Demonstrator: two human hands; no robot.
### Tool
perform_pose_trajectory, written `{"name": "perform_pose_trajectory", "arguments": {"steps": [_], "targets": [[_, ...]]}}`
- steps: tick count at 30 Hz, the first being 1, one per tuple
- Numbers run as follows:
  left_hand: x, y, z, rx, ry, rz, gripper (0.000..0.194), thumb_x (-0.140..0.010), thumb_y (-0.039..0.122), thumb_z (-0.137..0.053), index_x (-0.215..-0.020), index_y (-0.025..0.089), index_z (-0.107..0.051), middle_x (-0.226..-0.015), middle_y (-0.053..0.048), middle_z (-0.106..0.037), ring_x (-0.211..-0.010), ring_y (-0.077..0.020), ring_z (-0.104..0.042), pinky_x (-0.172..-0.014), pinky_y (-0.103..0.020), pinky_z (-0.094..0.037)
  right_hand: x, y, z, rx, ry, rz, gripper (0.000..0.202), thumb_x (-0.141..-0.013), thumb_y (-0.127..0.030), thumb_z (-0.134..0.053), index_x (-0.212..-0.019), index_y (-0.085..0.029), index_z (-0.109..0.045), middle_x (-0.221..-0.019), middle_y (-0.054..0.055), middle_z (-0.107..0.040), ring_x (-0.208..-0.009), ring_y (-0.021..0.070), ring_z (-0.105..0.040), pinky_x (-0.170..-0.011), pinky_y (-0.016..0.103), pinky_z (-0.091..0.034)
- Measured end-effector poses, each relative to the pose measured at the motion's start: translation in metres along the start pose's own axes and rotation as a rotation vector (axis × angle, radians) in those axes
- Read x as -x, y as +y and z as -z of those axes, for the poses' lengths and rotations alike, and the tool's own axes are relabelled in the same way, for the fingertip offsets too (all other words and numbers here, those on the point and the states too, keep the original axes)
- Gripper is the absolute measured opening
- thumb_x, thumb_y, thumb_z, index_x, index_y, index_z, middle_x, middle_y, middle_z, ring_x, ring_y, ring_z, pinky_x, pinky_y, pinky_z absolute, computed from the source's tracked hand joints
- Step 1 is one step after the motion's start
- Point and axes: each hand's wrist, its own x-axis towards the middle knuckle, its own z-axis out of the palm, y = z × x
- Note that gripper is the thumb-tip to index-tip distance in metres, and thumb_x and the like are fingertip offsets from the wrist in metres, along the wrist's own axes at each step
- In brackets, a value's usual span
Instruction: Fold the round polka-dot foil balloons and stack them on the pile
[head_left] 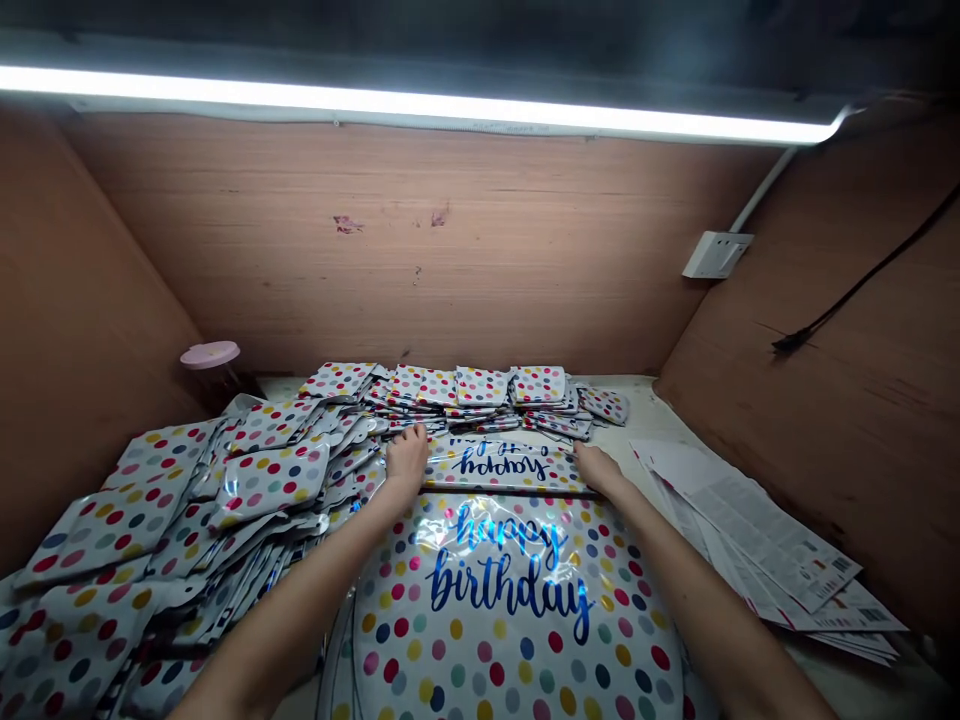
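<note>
A flat, shiny foil balloon (480,620) with coloured polka dots and blue "happy birthday" lettering lies in front of me. Its far part is turned over into a folded strip (502,466), on which the word "happy" reads upside down. My left hand (407,462) is closed on the strip's left end. At the strip's right end, my right hand (598,468) pinches the corner. More flat balloons seem to lie beneath this one, with edges showing at the lower left.
Folded dotted packets lie in a large pile (274,480) on the left and in small stacks (480,388) along the back. Printed sheets (757,530) are fanned out on the right. A pink-lidded container (210,354) stands back left. A cable (862,285) hangs at right; a socket (718,255) is on the wall.
</note>
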Motion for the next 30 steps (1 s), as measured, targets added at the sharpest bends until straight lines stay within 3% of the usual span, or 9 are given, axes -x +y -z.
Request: {"name": "perform_pose_trajectory", "arguments": {"steps": [3, 6, 9, 13, 15, 18, 25, 27, 30], "targets": [[0.024, 0.036, -0.005, 0.018, 0.028, -0.272, 0.048, -0.089, 0.024, -0.043, -0.136, 0.023, -0.045, -0.141, -0.013, -0.043, -0.133, -0.0312, -0.035, -0.109, -0.046, -0.028, -0.005, -0.002, 0.003, 0.032, -0.053, 0.004, 0.031, -0.092, -0.036, -0.056, -0.116, -0.016, -0.056, -0.115, 0.007, -0.059, -0.095, 0.0183, -0.061, -0.082, 0.039, -0.053], [0.039, 0.081, -0.020, 0.050, -0.100, -0.512, 0.059, -0.080, 0.035, -0.057, -0.137, 0.024, -0.045, -0.136, -0.013, -0.048, -0.126, -0.0322, -0.042, -0.104, -0.043, -0.035, -0.003, -0.004, 0.009, 0.051, -0.056, -0.006, 0.029, -0.093, -0.035, -0.055, -0.114, -0.016, -0.057, -0.110, 0.007, -0.061, -0.092, 0.0180, -0.061, -0.079, 0.037, -0.053], [0.037, 0.119, -0.030, 0.045, -0.158, -0.453, 0.076, -0.068, 0.028, -0.070, -0.138, 0.013, -0.043, -0.126, -0.024, -0.052, -0.114, -0.0394, -0.051, -0.090, -0.048, -0.045, 0.017, -0.010, 0.019, 0.063, 0.021, -0.018, 0.028, -0.096, -0.033, -0.046, -0.113, -0.015, -0.057, -0.100, 0.011, -0.064, -0.088, 0.0220, -0.062, -0.075, 0.037, -0.050], [0.029, 0.144, -0.021, 0.078, -0.149, -0.337, 0.051, -0.078, 0.026, -0.067, -0.124, 0.008, -0.054, -0.114, -0.023, -0.058, -0.102, -0.0347, -0.059, -0.080, -0.047, -0.050, 0.083, -0.028, 0.016, 0.109, 0.297, 0.017, 0.038, -0.097, -0.030, -0.035, -0.129, -0.014, -0.046, -0.123, 0.023, -0.053, -0.110, 0.0333, -0.050, -0.087, 0.047, -0.040], [0.029, 0.146, -0.005, 0.119, -0.112, -0.317, 0.038, -0.088, 0.032, -0.059, -0.119, 0.011, -0.056, -0.113, -0.014, -0.059, -0.099, -0.0251, -0.061, -0.082, -0.043, -0.051, 0.119, -0.038, 0.002, 0.087, 0.388, 0.177, 0.035, -0.097, -0.029, -0.032, -0.121, -0.015, -0.053, -0.123, 0.020, -0.053, -0.112, 0.0314, -0.049, -0.091, 0.044, -0.039], [0.029, 0.137, 0.035, 0.175, -0.022, -0.310, 0.028, -0.091, 0.033, -0.056, -0.109, 0.012, -0.060, -0.104, -0.011, -0.063, -0.094, -0.0205, -0.062, -0.083, -0.037, -0.051, 0.150, -0.046, -0.027, 0.014, 0.265, 0.388, 0.039, -0.096, -0.040, -0.035, -0.122, -0.019, -0.056, -0.131, 0.014, -0.052, -0.121, 0.0283, -0.045, -0.098, 0.041, -0.038], [0.046, 0.081, 0.176, 0.253, 0.441, -0.367, 0.028, -0.094, 0.029, -0.045, -0.113, 0.016, -0.060, -0.095, -0.011, -0.067, -0.101, -0.0278, -0.063, -0.089, -0.039, -0.046, 0.137, -0.045, -0.052, 0.039, 0.160, 0.374, 0.056, -0.095, -0.053, -0.033, -0.145, -0.027, -0.034, -0.156, 0.005, -0.022, -0.143, 0.0289, -0.013, -0.113, 0.049, -0.013], [0.070, 0.065, 0.193, 0.301, 0.655, -0.517, 0.030, -0.094, 0.033, -0.045, -0.113, 0.016, -0.061, -0.092, -0.008, -0.068, -0.096, -0.0236, -0.065, -0.085, -0.033, -0.047, 0.136, -0.046, -0.050, 0.038, 0.172, 0.366, 0.058, -0.095, -0.054, -0.035, -0.145, -0.025, -0.035, -0.155, 0.006, -0.023, -0.143, 0.0284, -0.014, -0.114, 0.048, -0.013], [0.113, 0.051, 0.185, 0.319, 0.825, -0.816, 0.033, -0.096, 0.031, -0.039, -0.119, 0.018, -0.058, -0.105, -0.007, -0.069, -0.095, -0.0161, -0.066, -0.081, -0.025, -0.050, 0.139, -0.048, -0.046, 0.016, 0.182, 0.314, 0.060, -0.093, -0.053, -0.044, -0.142, -0.021, -0.038, -0.151, 0.011, -0.031, -0.139, 0.0288, -0.025, -0.112, 0.048, -0.021]]}}
